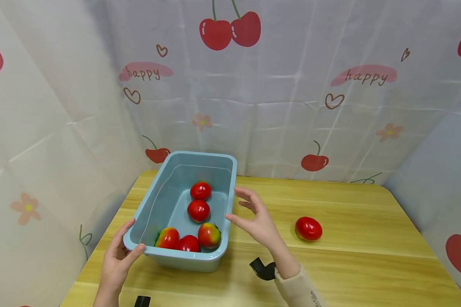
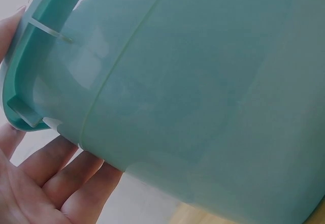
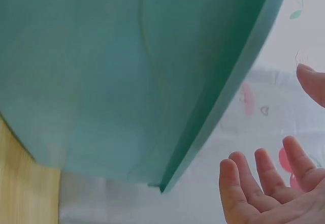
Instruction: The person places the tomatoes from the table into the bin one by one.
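A light blue plastic bin [image 1: 229, 179] stands on the left part of the table, longer from front to back than across. My left hand [image 1: 115, 260] grips its near left corner, thumb over the near rim and fingers along the left side; the left wrist view shows those fingers [image 2: 76, 183] against the outer wall. Beside the right rim is my right hand [image 1: 258, 217], its fingers spread and bent slightly; in the right wrist view it holds nothing. Inside the bin lie red, shiny fruits [image 1: 198, 211], and others with yellow-green patches [image 1: 209, 235].
One more red oval fruit [image 1: 308, 228] lies on the wooden table [image 1: 353, 273], right of my right hand. A pale curtain [image 1: 276, 106] printed with cherries hangs behind the table and on both sides. Black wrist-camera parts [image 1: 263, 269] stick out near my wrists.
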{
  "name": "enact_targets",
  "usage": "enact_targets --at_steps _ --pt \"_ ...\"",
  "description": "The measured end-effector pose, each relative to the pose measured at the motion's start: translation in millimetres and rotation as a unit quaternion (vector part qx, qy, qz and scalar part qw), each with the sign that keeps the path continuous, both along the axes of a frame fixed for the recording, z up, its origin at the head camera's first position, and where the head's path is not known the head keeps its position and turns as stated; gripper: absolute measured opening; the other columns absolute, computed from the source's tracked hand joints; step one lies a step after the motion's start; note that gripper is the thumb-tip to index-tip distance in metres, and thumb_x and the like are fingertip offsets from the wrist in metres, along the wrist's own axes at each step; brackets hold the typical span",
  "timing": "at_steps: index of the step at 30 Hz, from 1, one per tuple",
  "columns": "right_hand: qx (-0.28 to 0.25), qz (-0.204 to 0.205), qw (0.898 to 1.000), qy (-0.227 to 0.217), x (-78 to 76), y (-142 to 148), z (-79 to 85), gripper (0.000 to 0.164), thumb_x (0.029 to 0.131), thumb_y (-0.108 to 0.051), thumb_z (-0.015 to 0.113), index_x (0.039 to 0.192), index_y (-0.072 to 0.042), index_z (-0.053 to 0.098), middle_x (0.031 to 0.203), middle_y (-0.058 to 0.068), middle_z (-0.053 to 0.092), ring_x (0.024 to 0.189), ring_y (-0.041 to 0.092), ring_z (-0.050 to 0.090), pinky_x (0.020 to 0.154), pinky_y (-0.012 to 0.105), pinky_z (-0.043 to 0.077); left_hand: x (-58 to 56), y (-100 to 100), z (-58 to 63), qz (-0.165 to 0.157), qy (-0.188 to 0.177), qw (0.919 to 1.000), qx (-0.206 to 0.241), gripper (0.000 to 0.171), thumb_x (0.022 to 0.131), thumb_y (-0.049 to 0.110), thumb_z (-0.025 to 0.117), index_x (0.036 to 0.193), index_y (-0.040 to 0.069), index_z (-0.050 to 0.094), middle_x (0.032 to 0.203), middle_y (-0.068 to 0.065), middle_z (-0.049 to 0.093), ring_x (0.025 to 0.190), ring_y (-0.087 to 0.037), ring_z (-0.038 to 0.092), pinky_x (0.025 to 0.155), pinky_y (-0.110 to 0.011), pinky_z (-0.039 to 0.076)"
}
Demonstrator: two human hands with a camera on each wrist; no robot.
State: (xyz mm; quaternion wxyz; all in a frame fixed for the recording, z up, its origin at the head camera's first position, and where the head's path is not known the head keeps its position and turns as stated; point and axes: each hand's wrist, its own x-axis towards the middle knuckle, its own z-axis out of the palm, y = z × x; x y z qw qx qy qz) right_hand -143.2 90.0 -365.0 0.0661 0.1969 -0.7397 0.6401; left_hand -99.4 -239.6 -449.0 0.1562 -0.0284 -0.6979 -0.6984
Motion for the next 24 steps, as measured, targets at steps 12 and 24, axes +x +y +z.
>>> enact_targets --at_steps 12,24 --pt "0.002 -0.065 0.998 -0.007 -17.8 42.9 -37.2 0.061 0.077 -0.007 0.077 0.13 -0.006 0.048 0.13 0.009 0.05 0.122 0.029 0.045 0.101 0.041 0.037 -0.5 -0.7 0.2 -0.003 -0.001 1.0 0.003 0.062 0.085 -0.017 0.055 0.141 0.003 0.038 0.132 0.004 0.044 0.108 -0.011 0.048 0.08 -0.015 0.047" --pt "0.014 -0.122 0.991 -0.049 -11.8 82.9 -50.6 0.061 0.079 -0.012 0.076 0.132 -0.005 0.046 0.132 0.008 0.049 0.123 0.023 0.044 0.101 0.032 0.036 -0.7 0.6 0.5 0.0 0.003 1.0 0.002 0.062 0.084 -0.017 0.057 0.141 0.002 0.039 0.131 0.004 0.046 0.107 -0.011 0.049 0.081 -0.015 0.046"
